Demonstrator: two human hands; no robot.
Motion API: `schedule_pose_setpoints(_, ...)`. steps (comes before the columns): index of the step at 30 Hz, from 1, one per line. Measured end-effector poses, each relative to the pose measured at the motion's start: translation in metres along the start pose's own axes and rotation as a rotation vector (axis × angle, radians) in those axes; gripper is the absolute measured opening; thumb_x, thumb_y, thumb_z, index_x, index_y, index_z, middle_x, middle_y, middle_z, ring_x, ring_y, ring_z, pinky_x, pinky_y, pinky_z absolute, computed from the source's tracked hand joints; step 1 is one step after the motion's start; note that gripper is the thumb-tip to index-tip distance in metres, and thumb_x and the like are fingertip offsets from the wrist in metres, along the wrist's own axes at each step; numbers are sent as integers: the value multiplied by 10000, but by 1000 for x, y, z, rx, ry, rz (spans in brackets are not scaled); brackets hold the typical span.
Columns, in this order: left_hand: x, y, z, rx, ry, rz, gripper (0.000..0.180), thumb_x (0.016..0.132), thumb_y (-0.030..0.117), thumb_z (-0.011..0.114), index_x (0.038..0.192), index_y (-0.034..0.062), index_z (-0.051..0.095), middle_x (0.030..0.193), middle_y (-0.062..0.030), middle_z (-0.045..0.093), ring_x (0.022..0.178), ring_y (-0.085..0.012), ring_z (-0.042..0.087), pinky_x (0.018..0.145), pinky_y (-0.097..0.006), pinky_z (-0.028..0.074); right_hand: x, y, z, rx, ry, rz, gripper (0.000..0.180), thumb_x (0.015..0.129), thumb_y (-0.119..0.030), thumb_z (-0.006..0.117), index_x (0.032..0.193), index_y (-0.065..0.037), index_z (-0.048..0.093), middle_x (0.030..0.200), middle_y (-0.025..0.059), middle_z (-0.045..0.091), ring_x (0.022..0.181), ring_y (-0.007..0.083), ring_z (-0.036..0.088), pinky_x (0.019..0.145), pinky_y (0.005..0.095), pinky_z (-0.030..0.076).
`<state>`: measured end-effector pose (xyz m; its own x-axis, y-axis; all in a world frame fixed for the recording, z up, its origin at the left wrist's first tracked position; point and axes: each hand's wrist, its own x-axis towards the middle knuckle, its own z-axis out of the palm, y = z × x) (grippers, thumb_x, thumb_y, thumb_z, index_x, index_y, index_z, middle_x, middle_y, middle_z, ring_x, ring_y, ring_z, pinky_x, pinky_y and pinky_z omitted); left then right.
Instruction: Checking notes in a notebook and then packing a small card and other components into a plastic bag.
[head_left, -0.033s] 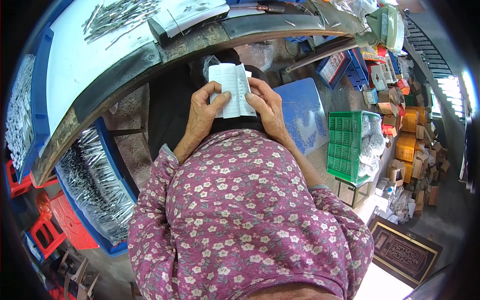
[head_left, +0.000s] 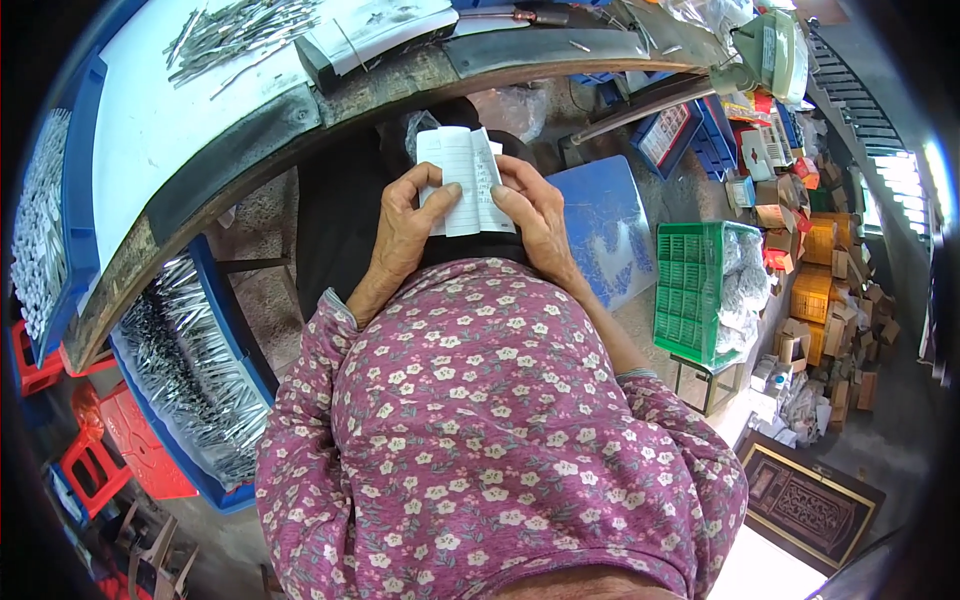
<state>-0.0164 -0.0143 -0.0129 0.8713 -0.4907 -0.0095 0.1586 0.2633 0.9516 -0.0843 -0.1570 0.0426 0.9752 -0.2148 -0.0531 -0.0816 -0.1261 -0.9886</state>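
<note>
Left fingers (head_left: 440, 203) and right fingers (head_left: 514, 207) pinch nearly closed on opposite edges of an open paper booklet (head_left: 468, 170), which sits between them. Slackening thumbs could let its pages flip shut; uneven pulling could tear them.

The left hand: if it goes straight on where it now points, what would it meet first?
The white papers, which the left hand holds, would come first. What lies beyond them in that line is uncertain, because depth is unclear.
</note>
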Motion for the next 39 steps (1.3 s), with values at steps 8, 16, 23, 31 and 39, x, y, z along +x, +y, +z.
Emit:
schedule_pose_setpoints(8,3,-7,-3,-8,-3,14,174,745,176,588,742,8,542,656,-2,520,588,-57,442,531,-205,356,2,12,-4,-24,63,-47,364,822,-213,434,1060,51,510,897,86,578,817,141,518,752,268,403)
schedule_pose_setpoints(16,3,-6,-2,-33,-11,21,175,738,175,584,734,5,539,647,-2,516,590,-56,446,534,-205,355,1,4,-3,-55,54,-37,371,837,-243,476,1068,45,513,906,86,585,826,134,522,759,266,408)
schedule_pose_setpoints(23,3,-5,-1,-79,-15,25,165,738,166,583,732,8,536,651,-4,514,592,-58,454,543,-205,366,2,9,0,27,67,-9,371,810,-238,600,1059,26,526,902,96,598,787,115,556,689,244,451)
schedule_pose_setpoints(31,0,3,0,-277,-35,-75,136,747,138,567,746,9,523,700,-31,544,627,-75,506,591,-215,424,2,7,3,45,66,-1,405,738,-159,691,1070,5,526,910,80,617,806,122,582,704,253,483)
schedule_pose_setpoints(39,-1,9,2,-288,-122,-84,137,751,139,551,781,5,546,728,-40,556,652,-84,518,606,-221,427,1,9,1,66,10,-9,428,703,-146,722,1062,-9,534,902,67,620,798,120,585,703,249,485)
